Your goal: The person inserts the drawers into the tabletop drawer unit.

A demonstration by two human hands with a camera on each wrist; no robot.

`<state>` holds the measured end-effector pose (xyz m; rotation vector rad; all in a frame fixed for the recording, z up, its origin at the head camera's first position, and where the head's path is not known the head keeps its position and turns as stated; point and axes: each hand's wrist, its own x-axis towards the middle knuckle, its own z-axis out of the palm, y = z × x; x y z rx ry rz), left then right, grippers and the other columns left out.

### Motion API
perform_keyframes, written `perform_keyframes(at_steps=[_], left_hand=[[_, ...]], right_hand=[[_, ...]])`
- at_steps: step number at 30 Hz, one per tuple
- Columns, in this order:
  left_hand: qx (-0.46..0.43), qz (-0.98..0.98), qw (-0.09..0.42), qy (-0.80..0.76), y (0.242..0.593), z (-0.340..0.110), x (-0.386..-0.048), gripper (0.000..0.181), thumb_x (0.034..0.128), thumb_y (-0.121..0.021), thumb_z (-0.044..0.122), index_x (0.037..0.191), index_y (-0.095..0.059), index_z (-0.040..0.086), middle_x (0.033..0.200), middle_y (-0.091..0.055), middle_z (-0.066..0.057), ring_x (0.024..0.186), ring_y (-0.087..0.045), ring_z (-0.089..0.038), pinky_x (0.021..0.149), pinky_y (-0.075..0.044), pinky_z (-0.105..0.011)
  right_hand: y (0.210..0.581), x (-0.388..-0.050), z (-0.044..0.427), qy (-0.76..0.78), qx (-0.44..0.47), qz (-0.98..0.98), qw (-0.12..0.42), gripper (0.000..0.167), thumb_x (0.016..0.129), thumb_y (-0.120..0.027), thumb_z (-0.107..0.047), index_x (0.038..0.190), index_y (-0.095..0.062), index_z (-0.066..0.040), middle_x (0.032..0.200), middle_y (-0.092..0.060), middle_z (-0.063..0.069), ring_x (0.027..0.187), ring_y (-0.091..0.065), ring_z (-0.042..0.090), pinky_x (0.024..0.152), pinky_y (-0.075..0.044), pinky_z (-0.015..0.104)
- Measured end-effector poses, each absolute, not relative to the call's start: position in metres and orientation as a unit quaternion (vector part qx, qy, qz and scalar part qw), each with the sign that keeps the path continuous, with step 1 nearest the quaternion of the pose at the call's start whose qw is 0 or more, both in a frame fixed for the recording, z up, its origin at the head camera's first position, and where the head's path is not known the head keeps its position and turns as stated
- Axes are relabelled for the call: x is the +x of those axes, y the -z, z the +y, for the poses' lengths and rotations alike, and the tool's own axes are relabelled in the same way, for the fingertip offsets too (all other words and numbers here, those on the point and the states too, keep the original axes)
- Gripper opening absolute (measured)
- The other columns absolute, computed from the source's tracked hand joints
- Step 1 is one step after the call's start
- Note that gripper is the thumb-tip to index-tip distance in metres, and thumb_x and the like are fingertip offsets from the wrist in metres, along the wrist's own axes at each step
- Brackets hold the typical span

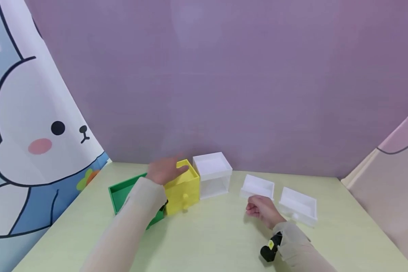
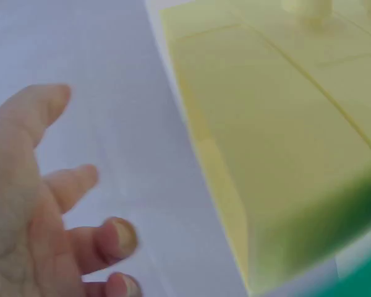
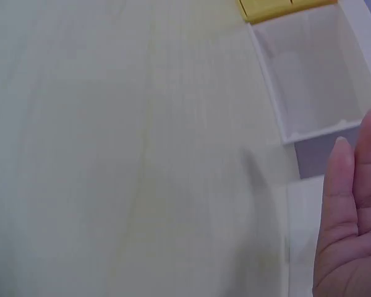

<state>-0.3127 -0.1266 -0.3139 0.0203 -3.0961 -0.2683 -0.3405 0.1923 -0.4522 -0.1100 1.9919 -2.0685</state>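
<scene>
My left hand (image 1: 164,170) is over the back left side of a yellow box (image 1: 183,189) with a small round knob on its front. In the left wrist view its fingers (image 2: 99,241) are loosely spread and bent beside the yellow box, with nothing between them. A green open-topped box (image 1: 122,189) stands left of the yellow one, partly hidden by my left arm. My right hand (image 1: 261,209) hovers in front of two white drawers (image 1: 258,183), holding nothing; its fingers (image 3: 339,192) look fairly straight in the right wrist view.
A white box (image 1: 212,168) with an open, hollow front stands against the yellow box's right side. The second white drawer (image 1: 299,202), with a knob, lies at the right. A purple backdrop (image 1: 207,83) rises behind the pale table (image 1: 210,241).
</scene>
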Motion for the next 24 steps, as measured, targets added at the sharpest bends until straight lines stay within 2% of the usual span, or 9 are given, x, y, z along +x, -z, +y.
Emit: perform_keyframes(at_steps=[3,5,7,9,11,14,16,20,24], left_hand=[[-0.007,-0.998,0.010,0.062,0.317,-0.120,-0.331,0.059,0.0958,-0.047,0.052,0.148,-0.038,0.027,0.113,-0.067,-0.011,0.094,-0.061,-0.035,0.076,-0.049,-0.049],[-0.010,-0.999,0.004,0.053,0.320,-0.118,-0.340,0.057,0.0964,-0.045,0.051,0.148,-0.039,0.028,0.110,-0.068,-0.011,0.101,-0.060,-0.038,0.080,-0.048,-0.051],[-0.013,-0.999,0.007,0.047,0.324,-0.116,-0.348,0.055,0.0967,-0.045,0.051,0.146,-0.042,0.027,0.122,-0.064,-0.011,0.113,-0.054,-0.043,0.085,-0.047,-0.055],[-0.015,-0.999,0.015,0.042,0.328,-0.114,-0.355,0.053,0.0967,-0.045,0.051,0.144,-0.045,0.028,0.126,-0.062,-0.011,0.117,-0.051,-0.044,0.087,-0.045,-0.057],[-0.018,-0.999,0.027,0.031,0.332,-0.112,-0.358,0.051,0.0962,-0.045,0.052,0.141,-0.049,0.028,0.125,-0.062,-0.009,0.114,-0.053,-0.044,0.088,-0.045,-0.057],[-0.022,-0.999,0.047,0.001,0.337,-0.108,-0.360,0.053,0.0946,-0.046,0.057,0.138,-0.052,0.028,0.121,-0.063,-0.009,0.103,-0.057,-0.041,0.084,-0.048,-0.054],[-0.018,-0.999,0.048,-0.006,0.339,-0.104,-0.359,0.056,0.0938,-0.045,0.059,0.141,-0.050,0.028,0.122,-0.062,-0.012,0.103,-0.056,-0.043,0.085,-0.048,-0.053],[0.001,-1.000,0.024,0.002,0.342,-0.099,-0.357,0.060,0.0937,-0.043,0.060,0.146,-0.043,0.030,0.127,-0.060,-0.015,0.116,-0.048,-0.046,0.093,-0.043,-0.055],[0.011,-1.000,-0.006,0.008,0.344,-0.096,-0.358,0.060,0.0930,-0.043,0.061,0.145,-0.044,0.031,0.128,-0.060,-0.009,0.114,-0.047,-0.041,0.096,-0.039,-0.054]], right_hand=[[0.456,-0.341,0.201,0.716,0.022,0.687,0.122,0.021,0.094,-0.044,-0.014,0.084,-0.056,0.000,0.070,-0.061,0.004,0.059,-0.061,0.012,0.061,-0.053,0.024],[0.457,-0.341,0.205,0.714,0.051,0.688,0.118,0.027,0.097,-0.044,-0.018,0.097,-0.057,0.006,0.072,-0.062,0.005,0.060,-0.062,0.012,0.061,-0.053,0.024],[0.457,-0.339,0.209,0.709,0.066,0.692,0.116,0.036,0.097,-0.047,-0.018,0.116,-0.051,0.012,0.074,-0.062,0.006,0.061,-0.062,0.011,0.062,-0.053,0.024],[0.457,-0.338,0.214,0.711,0.078,0.689,0.117,0.044,0.097,-0.052,-0.018,0.129,-0.045,0.012,0.075,-0.063,0.006,0.061,-0.062,0.011,0.061,-0.054,0.024],[0.457,-0.336,0.217,0.725,0.091,0.670,0.133,0.041,0.097,-0.054,-0.017,0.128,-0.047,0.009,0.074,-0.064,0.006,0.060,-0.063,0.011,0.061,-0.054,0.024],[0.456,-0.334,0.222,0.749,0.103,0.633,0.164,0.026,0.098,-0.053,-0.015,0.113,-0.057,0.005,0.073,-0.066,0.006,0.061,-0.066,0.013,0.063,-0.055,0.025],[0.456,-0.333,0.225,0.764,0.108,0.609,0.184,0.020,0.099,-0.050,-0.013,0.106,-0.058,0.005,0.074,-0.067,0.007,0.064,-0.067,0.014,0.066,-0.055,0.026],[0.458,-0.331,0.224,0.780,0.102,0.586,0.194,0.032,0.099,-0.050,-0.014,0.116,-0.049,0.013,0.081,-0.064,0.008,0.073,-0.067,0.016,0.074,-0.054,0.027],[0.460,-0.331,0.221,0.787,0.103,0.577,0.191,0.042,0.101,-0.049,-0.016,0.126,-0.039,0.017,0.087,-0.061,0.009,0.076,-0.065,0.016,0.078,-0.054,0.027]])
